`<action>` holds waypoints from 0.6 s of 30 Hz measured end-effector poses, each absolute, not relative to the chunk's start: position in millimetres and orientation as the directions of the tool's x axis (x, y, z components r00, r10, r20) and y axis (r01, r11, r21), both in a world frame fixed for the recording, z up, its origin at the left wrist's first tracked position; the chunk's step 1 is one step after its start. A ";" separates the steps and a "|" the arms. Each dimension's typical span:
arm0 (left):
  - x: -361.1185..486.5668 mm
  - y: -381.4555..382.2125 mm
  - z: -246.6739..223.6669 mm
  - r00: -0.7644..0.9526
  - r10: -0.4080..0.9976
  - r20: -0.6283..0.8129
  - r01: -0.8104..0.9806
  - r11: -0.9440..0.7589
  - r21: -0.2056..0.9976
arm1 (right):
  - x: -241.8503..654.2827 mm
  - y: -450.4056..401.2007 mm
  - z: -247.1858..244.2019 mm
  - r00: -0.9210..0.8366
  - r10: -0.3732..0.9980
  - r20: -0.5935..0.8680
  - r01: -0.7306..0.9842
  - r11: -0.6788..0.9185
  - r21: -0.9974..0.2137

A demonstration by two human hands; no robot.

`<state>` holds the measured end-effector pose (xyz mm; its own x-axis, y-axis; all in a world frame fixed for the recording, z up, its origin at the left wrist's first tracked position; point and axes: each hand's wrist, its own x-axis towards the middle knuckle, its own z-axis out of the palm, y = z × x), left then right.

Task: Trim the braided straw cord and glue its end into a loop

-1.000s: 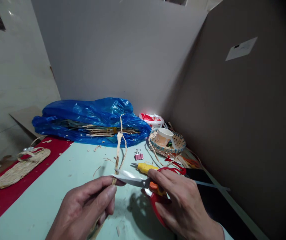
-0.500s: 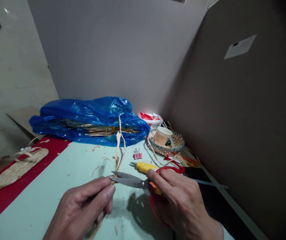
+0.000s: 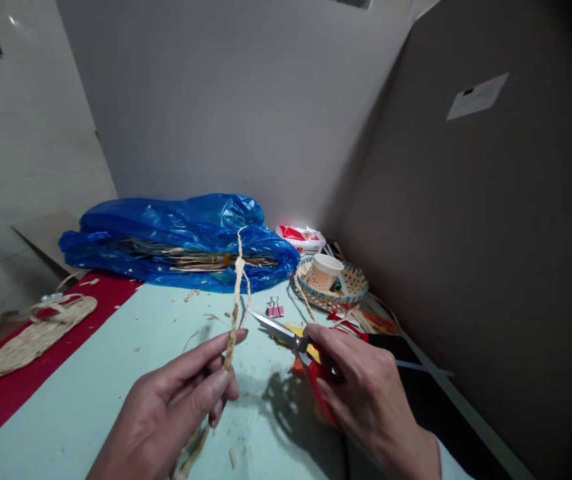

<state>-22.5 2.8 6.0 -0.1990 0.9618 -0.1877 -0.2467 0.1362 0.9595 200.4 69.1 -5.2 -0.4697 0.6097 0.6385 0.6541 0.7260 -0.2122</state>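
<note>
My left hand (image 3: 181, 393) pinches a braided straw cord (image 3: 233, 340) between thumb and fingers. The cord's pale upper end stands up above the fingertips, and its lower part hangs below the palm. In my right hand (image 3: 366, 393) is a pair of red-handled scissors (image 3: 279, 329), its blades closed together and pointing up and left, just right of the cord. A yellow tool, probably a glue gun (image 3: 296, 331), lies behind the scissors and is mostly hidden by them and my right hand.
A blue plastic bag (image 3: 176, 213) of dry straw (image 3: 201, 261) lies at the back. A woven basket (image 3: 356, 283) with a paper cup (image 3: 325, 272) stands right of it, near a pink binder clip (image 3: 275, 311). One woven sandal (image 3: 41, 337) rests on red cloth (image 3: 111, 297) at left.
The scissors' blades were open around the cord; now they are closed and drawn to the right of it. My left fingers have loosened a little, showing more cord.
</note>
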 end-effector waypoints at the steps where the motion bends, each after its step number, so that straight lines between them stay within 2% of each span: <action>1: -22.1 3.3 6.4 -0.221 0.957 -0.187 -0.250 0.130 0.959 | 200.9 69.1 -5.2 -0.464 0.617 0.636 0.656 0.722 -0.221; 10: -20.1 5.3 14.4 -0.324 0.917 -0.235 -0.207 0.174 0.963 | 197.2 66.6 -1.4 -0.477 0.627 0.615 0.566 0.755 -0.331; 18: -21.1 6.1 14.0 -0.379 0.909 -0.171 -0.115 0.137 0.984 | 192.4 65.8 0.1 -0.575 0.548 0.608 0.582 0.796 -0.166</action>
<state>-21.1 6.1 14.0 -0.3792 0.9094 -0.1707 -0.1149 0.1368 0.9839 192.4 65.8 0.1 -0.5751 0.5478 0.6076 0.5822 0.7958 -0.1664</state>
